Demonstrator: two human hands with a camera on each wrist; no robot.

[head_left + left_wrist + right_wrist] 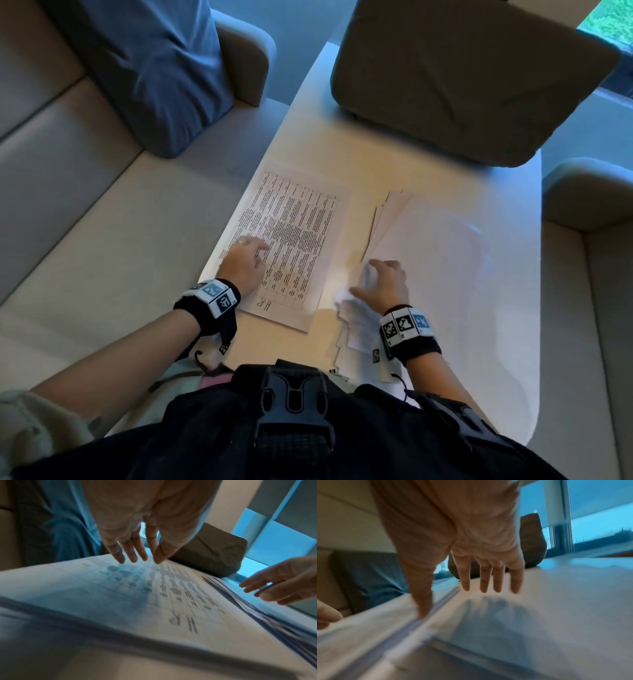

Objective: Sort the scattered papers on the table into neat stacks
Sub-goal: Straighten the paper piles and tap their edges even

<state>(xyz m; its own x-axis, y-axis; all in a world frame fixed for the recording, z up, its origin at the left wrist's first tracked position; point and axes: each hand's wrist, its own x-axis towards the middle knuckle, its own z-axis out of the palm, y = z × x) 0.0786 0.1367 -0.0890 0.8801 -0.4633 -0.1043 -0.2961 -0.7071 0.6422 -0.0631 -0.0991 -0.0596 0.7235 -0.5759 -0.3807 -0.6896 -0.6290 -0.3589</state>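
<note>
A printed sheet (294,233) with a dense table and a handwritten "H.R" tops a stack at the left of the white table (342,154). My left hand (260,250) rests on it, straight fingertips touching the print (171,588). To the right lies a fanned pile of blank white sheets (438,246). My right hand (366,277) is at that pile's near left edge. In the right wrist view its thumb (423,609) touches the paper edge and the straight fingers (483,582) hover just over the top sheet (556,601). More loose sheets (356,329) lie partly hidden under the right wrist.
A brown cushion (462,78) lies on the far end of the table. A blue cushion (154,68) leans on the beige sofa (85,222) at the left. Another beige seat (589,240) stands to the right. The table's right half is bare.
</note>
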